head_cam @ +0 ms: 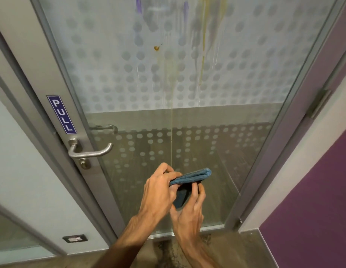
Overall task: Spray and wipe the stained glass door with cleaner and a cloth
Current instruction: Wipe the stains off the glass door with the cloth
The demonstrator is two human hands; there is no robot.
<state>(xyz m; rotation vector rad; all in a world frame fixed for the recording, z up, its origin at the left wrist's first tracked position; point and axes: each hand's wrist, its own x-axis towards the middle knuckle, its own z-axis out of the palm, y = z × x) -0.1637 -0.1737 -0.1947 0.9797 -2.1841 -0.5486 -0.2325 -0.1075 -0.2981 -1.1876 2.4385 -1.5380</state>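
From the head camera, looking forward and down, the glass door [187, 105] fills most of the frame, its upper half frosted with a dot pattern and its lower half mostly clear. Stains sit high on the pane, toward twelve o'clock: purple streaks [138, 5] near the top edge, a small brown blot [156, 47] below them, and a yellowish run [202, 60] that trails down, with a thin drip line reaching the lower pane. At about nine o'clock are a blue PULL sign [61, 114] on the frame and a metal lever handle [91, 150] below it. At about six o'clock both hands hold a folded blue cloth [191, 177] in front of the lower glass, not pressed to it as far as can be told. The left hand [158, 192] has its fingers clamped on the cloth's near end, thumb on top; the right hand [187, 211] cups it from below, fingers [200, 192] curled on the underside. No cleaner bottle is in view. The glass looks wet and streaked up high, so spraying seems done and the step in hand appears to be folding or readying the cloth. The next move calls for raising the cloth to the stains at twelve o'clock, laying a flat face on the glass, and wiping downward along the runs with steady pressure.
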